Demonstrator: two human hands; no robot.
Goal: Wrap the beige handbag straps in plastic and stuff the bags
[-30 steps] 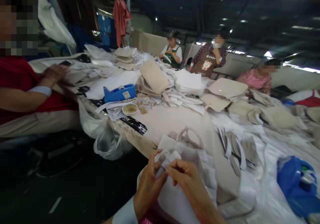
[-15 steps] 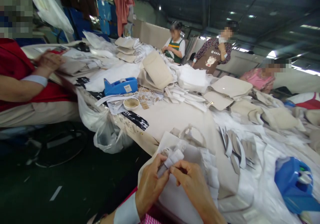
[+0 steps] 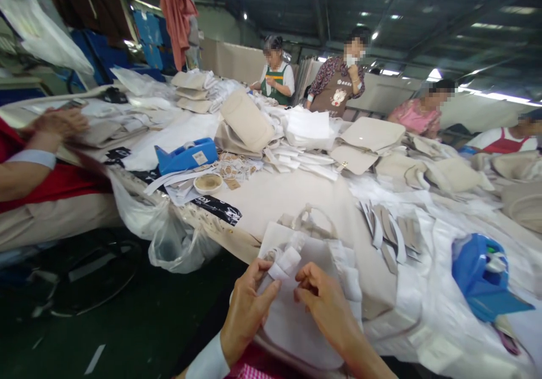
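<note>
Two grips, both bare hands, are in view above the near edge of the desk (image 3: 296, 191). The left grip (image 3: 249, 308) is closed, thumb against fingers, on a white-wrapped strap (image 3: 288, 261). The right grip (image 3: 324, 303) stands loose just beside it, fingers part-curled, thumb and forefinger apart, over the bag (image 3: 285, 322). The bag, white-covered, lies tilted between the wrists and the desk edge, at the front of the person's body; the strap lies across its upper part. Behind the bag a beige loop (image 3: 315, 207) stands up; what it is fixed to cannot be told. To the right of the loop lie several beige and white strips (image 3: 383, 229), and farther right, a blue dispenser (image 3: 483, 277) on white sheeting. Beyond the bag to the left: a second dispenser (image 3: 186, 156), also blue, with a small bowl (image 3: 208, 183) near it, a heap of tags (image 3: 235, 167) and a black printed patch (image 3: 218, 208) near the edge. Clear plastic (image 3: 175, 249) hangs from that edge. Beige panels (image 3: 372, 133) and a white stack (image 3: 308, 127) cover the middle. At far left, a co-worker's hand (image 3: 61, 122), blurred, is over pale pieces. Four people are beyond the desk.
</note>
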